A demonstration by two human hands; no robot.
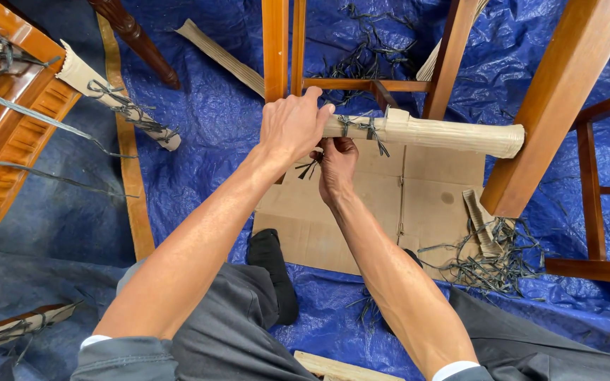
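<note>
L hand (292,128) clamps over the top of a cardboard-wrapped chair rail (425,132), fingers curled round it, w/ the knuckles toward the camera. R hand (336,168) sits just under the rail, fingers pinched on the dark twine (367,128) that binds the wrap; loose twine ends hang by the fingertips.

The wrap is tan corrugated cardboard, rolled round a horizontal bar of an upturned wooden chair. It runs from the L hand rightward and ends in an open cut edge near a chair leg (563,99). A second cardboard layer overlaps about mid-length, leaving a stepped edge. Twine loops round it just right of the L hand, knotted, w/ frayed tails.

Around: the rail sits btw orange-brown chair legs (275,49) above a flattened cardboard sheet (404,204) lying on a blue tarp (206,113). A heap of cut twine scraps (492,261) lies at the sheet's right edge beside a folded cardboard strip, w/ more scraps (365,49) farther back under the chair. At left, another wrapped leg (111,95) w/ twine on it, part of a curved, carved wooden furniture piece (8,148) and a dark turned leg (135,35). The person's grey-trousered knees and a black sock (273,271) fill the bottom of the view.

In the way: the L hand covers the rail's left end and hides part of the R hand's fingers, so the exact pinch point is hard to tell.
</note>
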